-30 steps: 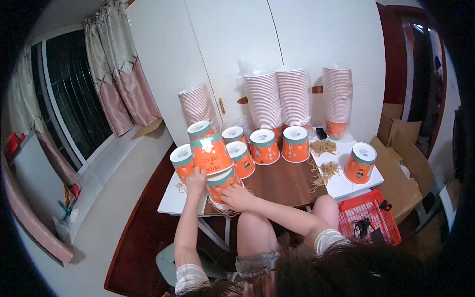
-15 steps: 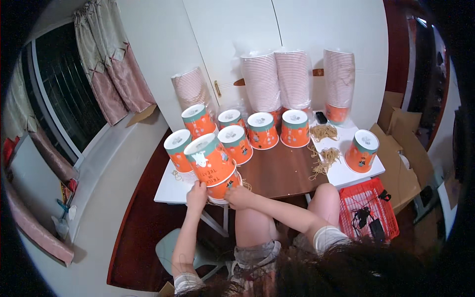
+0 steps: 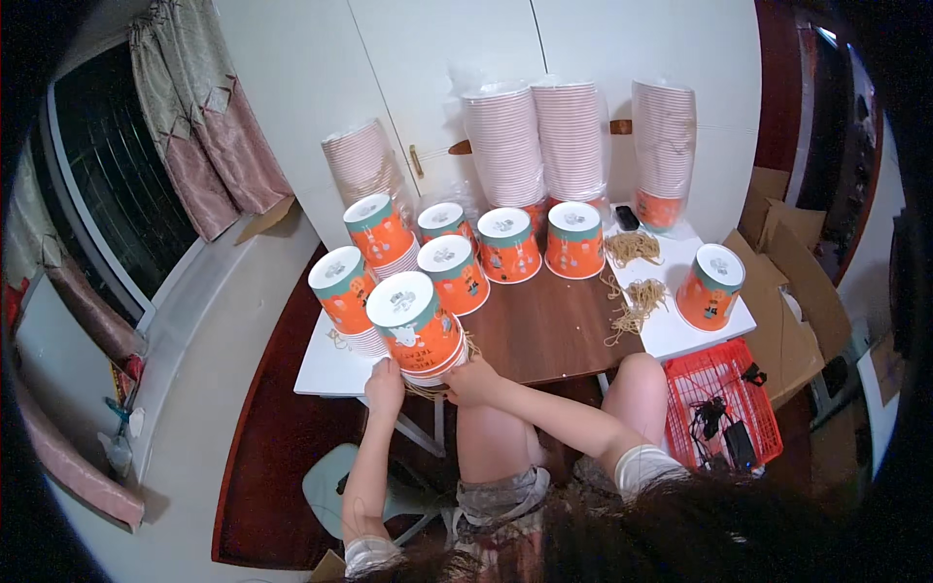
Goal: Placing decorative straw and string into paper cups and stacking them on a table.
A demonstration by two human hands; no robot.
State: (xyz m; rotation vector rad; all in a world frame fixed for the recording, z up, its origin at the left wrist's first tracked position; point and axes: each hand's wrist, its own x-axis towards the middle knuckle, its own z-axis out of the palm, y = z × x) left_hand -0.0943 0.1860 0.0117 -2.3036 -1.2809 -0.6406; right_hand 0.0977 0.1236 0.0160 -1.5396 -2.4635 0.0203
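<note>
An orange paper bucket with a teal band and white base stands upside down at the table's near left edge. It is nested over others, with several rims stacked at its bottom. My left hand is closed at the rims' left side, and my right hand is closed at their right side. Both sets of fingers are partly hidden against the stack. Tan strands show around the stack's base. Just behind it is another upturned bucket stack, with a further bucket to its right.
More upturned buckets line the brown tabletop. Tall plastic-wrapped bucket stacks stand behind them. Bundles of tan rubber bands lie on the right, near a lone bucket. A red basket with cables sits below the table's right side.
The upper bucket has slid down over the one beneath, whose orange wall is now covered, leaving just stacked rims. Both hands stay at the rims. The whole view has shifted slightly.
</note>
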